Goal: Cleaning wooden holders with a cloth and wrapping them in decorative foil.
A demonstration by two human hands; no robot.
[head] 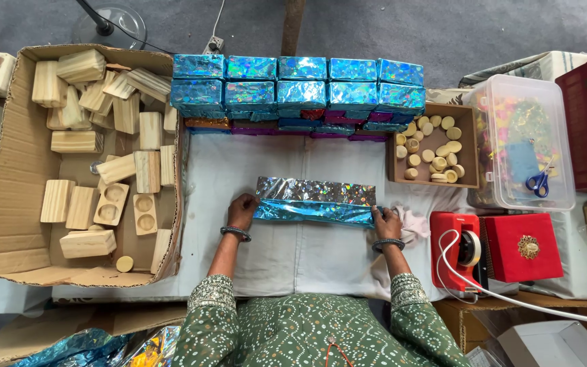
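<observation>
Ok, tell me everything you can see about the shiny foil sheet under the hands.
The foil sheet is blue holographic wrap, crinkled and glittering, folded into a long horizontal band on the white cloth. The left hand presses its left end, the right hand its right end. What it covers cannot be seen.

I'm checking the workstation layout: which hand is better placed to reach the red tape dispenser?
Probably the right hand: it rests on the right end of the blue holographic wrapping foil, with the red tape dispenser just beyond it. The left hand presses the far end.
</observation>
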